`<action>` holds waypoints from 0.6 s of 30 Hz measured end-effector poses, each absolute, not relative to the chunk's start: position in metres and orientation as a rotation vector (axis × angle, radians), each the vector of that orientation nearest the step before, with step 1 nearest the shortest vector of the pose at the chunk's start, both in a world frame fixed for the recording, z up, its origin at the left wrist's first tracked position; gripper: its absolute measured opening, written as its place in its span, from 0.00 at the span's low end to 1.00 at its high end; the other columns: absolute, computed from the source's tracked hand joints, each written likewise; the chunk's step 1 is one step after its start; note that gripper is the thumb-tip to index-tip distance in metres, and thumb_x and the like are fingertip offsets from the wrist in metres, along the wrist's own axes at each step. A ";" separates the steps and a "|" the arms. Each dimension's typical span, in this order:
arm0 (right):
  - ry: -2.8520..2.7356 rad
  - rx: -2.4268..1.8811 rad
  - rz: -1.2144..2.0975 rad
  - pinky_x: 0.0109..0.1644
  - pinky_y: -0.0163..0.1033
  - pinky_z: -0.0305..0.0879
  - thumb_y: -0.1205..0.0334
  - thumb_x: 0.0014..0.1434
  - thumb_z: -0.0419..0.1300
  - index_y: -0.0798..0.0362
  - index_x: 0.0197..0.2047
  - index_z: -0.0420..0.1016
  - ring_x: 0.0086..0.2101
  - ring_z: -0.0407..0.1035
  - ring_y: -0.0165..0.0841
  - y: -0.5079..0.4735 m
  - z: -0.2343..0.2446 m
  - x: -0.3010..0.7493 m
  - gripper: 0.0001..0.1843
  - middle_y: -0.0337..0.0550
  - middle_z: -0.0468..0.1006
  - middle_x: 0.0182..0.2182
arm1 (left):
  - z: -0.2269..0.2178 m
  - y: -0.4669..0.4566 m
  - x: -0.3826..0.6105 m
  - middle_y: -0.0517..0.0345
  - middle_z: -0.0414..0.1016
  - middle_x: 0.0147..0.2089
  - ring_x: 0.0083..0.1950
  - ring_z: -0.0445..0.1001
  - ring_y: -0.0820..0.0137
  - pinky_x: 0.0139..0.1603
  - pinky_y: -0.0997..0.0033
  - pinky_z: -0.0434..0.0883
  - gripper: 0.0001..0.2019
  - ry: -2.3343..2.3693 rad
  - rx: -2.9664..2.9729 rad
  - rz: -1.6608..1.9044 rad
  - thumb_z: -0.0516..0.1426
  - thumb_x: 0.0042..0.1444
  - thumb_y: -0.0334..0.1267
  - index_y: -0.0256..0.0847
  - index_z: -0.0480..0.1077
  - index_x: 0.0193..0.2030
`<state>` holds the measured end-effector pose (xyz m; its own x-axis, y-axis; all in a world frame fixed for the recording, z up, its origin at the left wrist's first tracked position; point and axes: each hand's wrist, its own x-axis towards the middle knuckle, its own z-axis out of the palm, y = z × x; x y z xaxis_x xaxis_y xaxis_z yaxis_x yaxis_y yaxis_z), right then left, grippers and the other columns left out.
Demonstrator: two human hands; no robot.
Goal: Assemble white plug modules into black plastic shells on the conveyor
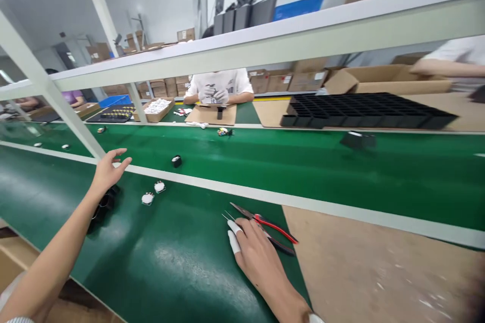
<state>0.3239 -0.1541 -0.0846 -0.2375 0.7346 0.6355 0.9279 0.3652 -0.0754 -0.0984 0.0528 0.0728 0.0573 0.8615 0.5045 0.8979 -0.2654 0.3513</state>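
My left hand (108, 170) is stretched out by the white rail at the conveyor's near edge, thumb and fingers apart, nothing in them. Black ring-shaped parts (104, 207) stand under that wrist, partly hidden. Two small white round parts with wires, one (147, 198) nearer and one (159, 186) farther, lie to its right. My right hand (255, 255), with white finger cots on two fingertips, rests low over the green bench. Two thin metal tips of tweezers (229, 215) stick out past its fingers; their body is hidden. Touching or just beside this hand lie red-and-black-handled pliers (275, 227).
A green conveyor (265, 161) runs across, carrying a black cup-like part (176, 161), a wired part (225, 132) and a blurred black piece (358, 140). Brown board (379, 272) covers the bench at right. A shelf beam (265, 48) spans above. Co-workers sit opposite, near a black divider tray (364, 111).
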 end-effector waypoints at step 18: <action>-2.149 -1.193 -0.205 0.48 0.51 0.80 0.75 0.68 0.52 0.51 0.57 0.73 0.45 0.76 0.43 -0.156 -0.083 0.283 0.19 0.52 0.79 0.49 | 0.042 -0.029 -0.056 0.50 0.79 0.59 0.58 0.79 0.61 0.63 0.64 0.74 0.12 -1.468 -2.910 -0.639 0.56 0.70 0.43 0.45 0.81 0.40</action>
